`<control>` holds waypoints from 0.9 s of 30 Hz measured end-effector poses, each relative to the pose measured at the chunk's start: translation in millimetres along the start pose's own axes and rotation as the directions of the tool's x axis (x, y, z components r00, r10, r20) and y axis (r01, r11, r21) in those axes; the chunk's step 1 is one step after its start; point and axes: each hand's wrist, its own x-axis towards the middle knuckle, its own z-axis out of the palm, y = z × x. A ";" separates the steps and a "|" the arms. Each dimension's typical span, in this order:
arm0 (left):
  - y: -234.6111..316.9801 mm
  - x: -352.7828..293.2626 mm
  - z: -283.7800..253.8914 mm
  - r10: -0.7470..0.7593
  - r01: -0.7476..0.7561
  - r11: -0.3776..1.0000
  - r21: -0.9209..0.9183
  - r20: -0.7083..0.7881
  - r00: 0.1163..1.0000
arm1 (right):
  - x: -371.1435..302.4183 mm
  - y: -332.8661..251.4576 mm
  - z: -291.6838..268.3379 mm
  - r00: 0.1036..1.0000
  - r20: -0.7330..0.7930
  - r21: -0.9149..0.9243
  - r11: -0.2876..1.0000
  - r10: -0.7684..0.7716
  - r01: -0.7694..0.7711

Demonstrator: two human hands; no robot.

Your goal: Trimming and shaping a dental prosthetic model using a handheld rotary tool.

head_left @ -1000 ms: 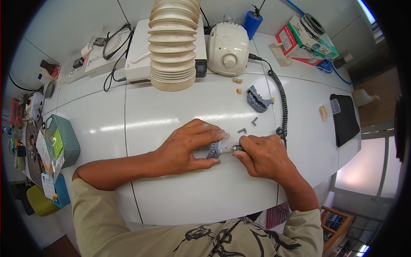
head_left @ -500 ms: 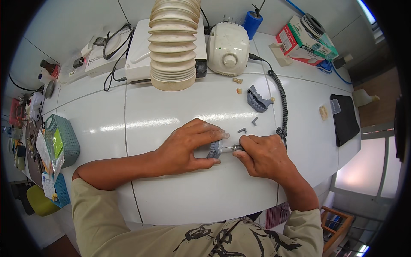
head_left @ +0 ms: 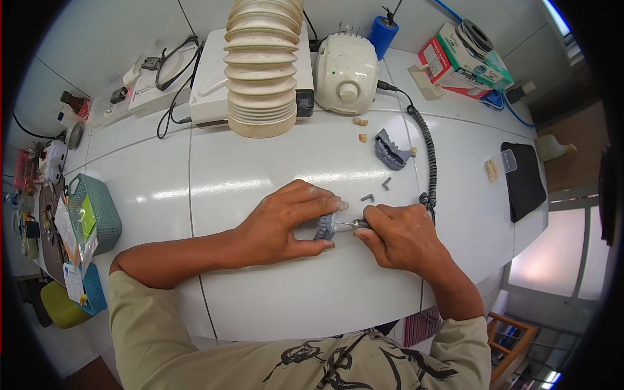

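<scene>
I've got a grey dental model (head_left: 327, 226) in the L hand (head_left: 284, 220), pinched btwn thumb and fingers, just above or on the white counter (head_left: 260, 305), can't tell which. It's matte blue-grey w/ a knobbly row of teeth on its L side and a paler, dusty-looking band along the R; part of it is hidden by my fingertips, which have whitish dust on them too. R hand (head_left: 398, 235) is closed round a rotary handpiece (head_left: 361, 224), thin bur (head_left: 345, 224) pointing L at the model's pale side; contact w/ it is too small to confirm. Nearby, approx top R of the hands: 2 small grey L-shaped pieces (head_left: 368, 197), then a 2nd grey dental model (head_left: 392, 153) w/ its tooth arch visible. Coiled black cord (head_left: 429, 146) runs up to the cream control unit (head_left: 348, 75)
</scene>
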 end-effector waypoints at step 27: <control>0.1 1.1 -0.8 -0.006 0.006 1.000 -0.011 0.007 1.000 | 0.0 2.3 -0.3 1.000 -0.005 -0.003 1.000 -0.020 0.020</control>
